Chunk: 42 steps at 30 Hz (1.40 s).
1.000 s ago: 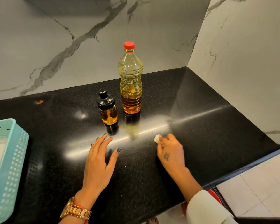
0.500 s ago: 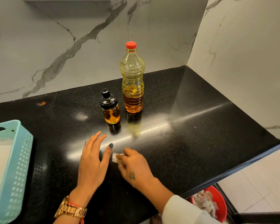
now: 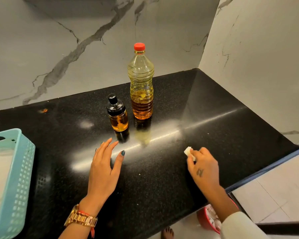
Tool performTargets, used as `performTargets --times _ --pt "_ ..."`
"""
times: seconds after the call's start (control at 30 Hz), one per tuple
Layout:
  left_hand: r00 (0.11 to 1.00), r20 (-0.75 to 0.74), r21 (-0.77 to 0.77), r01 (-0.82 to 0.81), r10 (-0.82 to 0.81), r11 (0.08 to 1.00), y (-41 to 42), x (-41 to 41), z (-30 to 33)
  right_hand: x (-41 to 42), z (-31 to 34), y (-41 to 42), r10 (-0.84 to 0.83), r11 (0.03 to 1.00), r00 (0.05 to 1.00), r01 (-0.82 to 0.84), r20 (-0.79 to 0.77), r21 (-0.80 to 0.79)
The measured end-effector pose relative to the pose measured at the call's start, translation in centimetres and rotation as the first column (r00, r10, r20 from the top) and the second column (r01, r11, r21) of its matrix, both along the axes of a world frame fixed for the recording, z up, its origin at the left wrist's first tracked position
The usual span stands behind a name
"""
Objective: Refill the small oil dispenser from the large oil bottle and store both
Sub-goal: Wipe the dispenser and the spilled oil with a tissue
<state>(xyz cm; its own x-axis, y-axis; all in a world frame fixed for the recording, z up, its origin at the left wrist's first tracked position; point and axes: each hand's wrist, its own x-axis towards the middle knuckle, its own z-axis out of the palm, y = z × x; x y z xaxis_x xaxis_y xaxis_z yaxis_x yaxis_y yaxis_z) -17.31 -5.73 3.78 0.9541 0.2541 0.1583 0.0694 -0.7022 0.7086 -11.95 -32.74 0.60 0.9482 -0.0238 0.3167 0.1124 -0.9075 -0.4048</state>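
Observation:
The large oil bottle (image 3: pixel 141 83), clear plastic with a red cap, stands upright on the black counter (image 3: pixel 214 118), about a third full of amber oil. Just left of it stands the small oil dispenser (image 3: pixel 117 116), glass with a black lid, holding amber oil. My left hand (image 3: pixel 104 166) lies flat on the counter in front of the dispenser, fingers apart, holding nothing. My right hand (image 3: pixel 203 167) is at the front right, pinching a small white wad of tissue (image 3: pixel 188 151) against the counter.
A light blue plastic basket (image 3: pixel 19 178) sits at the left edge of the counter. Marble walls close the back and right side. Below the counter's front edge at the right is a red bin (image 3: pixel 208 219) with scraps. A small orange speck (image 3: pixel 44 110) lies far left.
My right hand with the tissue swept left to beside my left hand, then back to the right across the counter. My left hand and both bottles stayed put.

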Motion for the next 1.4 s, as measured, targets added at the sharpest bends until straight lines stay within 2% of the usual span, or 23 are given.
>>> performTargets --times 0.17,0.33,0.43,0.5,0.57,0.73,0.93,1.13,1.4 --pt "1.000 0.002 0.023 0.023 -0.023 0.999 0.7 0.0 -0.2 -3.0 -1.0 8.5 0.183 0.981 0.982 -0.185 0.040 0.063" --pt "0.999 0.019 0.028 0.048 -0.049 0.998 1.6 -0.2 0.0 -5.3 -0.6 16.9 0.417 0.906 0.909 -0.416 0.006 0.080" --pt "0.997 0.022 0.045 0.070 -0.071 0.997 2.1 -0.3 0.0 -6.4 -0.5 17.8 0.539 0.836 0.842 -0.535 0.001 0.120" --pt "0.996 0.022 0.049 0.083 -0.085 0.995 2.2 -0.3 0.0 -7.0 -0.7 16.8 0.561 0.824 0.828 -0.558 -0.009 0.098" --pt "0.994 0.017 0.045 0.103 -0.104 0.994 2.0 -0.4 -0.1 -7.1 -1.1 14.9 0.511 0.857 0.860 -0.509 -0.003 0.080" --pt "0.989 0.022 0.039 0.143 -0.144 0.989 0.6 -0.1 0.0 -5.4 -1.3 8.4 0.258 0.961 0.966 -0.258 0.020 0.096" --pt "0.982 0.022 0.056 0.187 -0.188 0.981 -2.6 0.6 0.0 -1.3 -0.2 1.1 0.045 0.994 0.999 -0.044 -0.002 0.103" --pt "0.981 -0.003 0.076 0.195 -0.196 0.978 -7.7 1.4 -0.6 0.6 0.2 -3.1 0.016 0.995 1.000 -0.016 -0.002 0.099" --pt "0.977 0.048 0.103 0.201 -0.207 0.974 -14.9 3.0 -0.8 -1.2 0.9 -7.7 -0.012 0.944 1.000 0.004 0.022 0.329"
